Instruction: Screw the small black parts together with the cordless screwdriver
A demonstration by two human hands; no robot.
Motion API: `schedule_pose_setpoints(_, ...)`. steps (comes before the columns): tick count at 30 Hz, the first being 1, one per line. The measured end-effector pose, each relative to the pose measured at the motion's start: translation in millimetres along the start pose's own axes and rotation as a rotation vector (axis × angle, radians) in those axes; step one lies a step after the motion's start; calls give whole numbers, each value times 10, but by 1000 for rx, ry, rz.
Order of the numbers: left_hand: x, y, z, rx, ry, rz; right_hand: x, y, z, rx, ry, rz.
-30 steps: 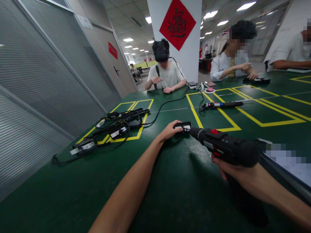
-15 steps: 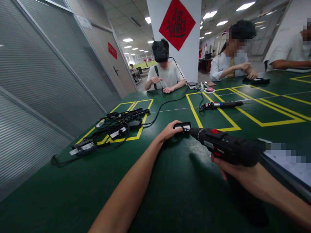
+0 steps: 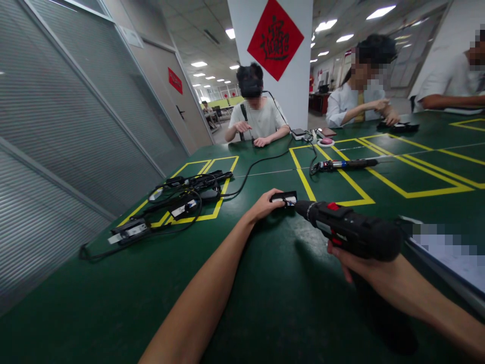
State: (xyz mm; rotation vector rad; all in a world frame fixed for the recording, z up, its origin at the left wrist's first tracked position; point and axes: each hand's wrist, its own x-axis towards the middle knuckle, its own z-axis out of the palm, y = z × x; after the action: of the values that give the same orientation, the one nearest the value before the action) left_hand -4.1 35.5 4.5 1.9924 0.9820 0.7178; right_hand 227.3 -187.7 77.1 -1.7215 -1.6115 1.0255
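Note:
My left hand (image 3: 268,203) grips a small black-and-white power adapter-like box (image 3: 288,196) on the green table, its fingers closed around the near left end. In my right hand (image 3: 359,263) is a black cordless drill (image 3: 348,226) with red switches, held by its handle. The drill's chuck points left at the box, and its tip meets or nearly meets the white face; the exact contact is too small to make out. Part of the handle and the battery end lie in dark shadow below my wrist.
Black adapters with cables (image 3: 185,199) lie in a heap at the left. A soldering-iron-like tool (image 3: 346,164) lies across yellow tape at the right. A pixelated tablet or board (image 3: 447,253) sits beside my right arm. Several people work across the table (image 3: 261,263).
Almost nothing differs; the whole view has shifted very slightly. Both hands, the drill and the box keep their places against each other.

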Motion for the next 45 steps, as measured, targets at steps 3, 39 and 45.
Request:
schedule_pose_setpoints(3,-2,-6,2,7,0,-11,-5,-5,-13,20,-23,-12)
schedule_pose_setpoints(39,-8,16,-2,28,13,-13,17,59,-19,-6,-17,-57)
schedule_pose_setpoints(45,-15,28,6,26,16,-28,-34,59,6,29,-4,-36)
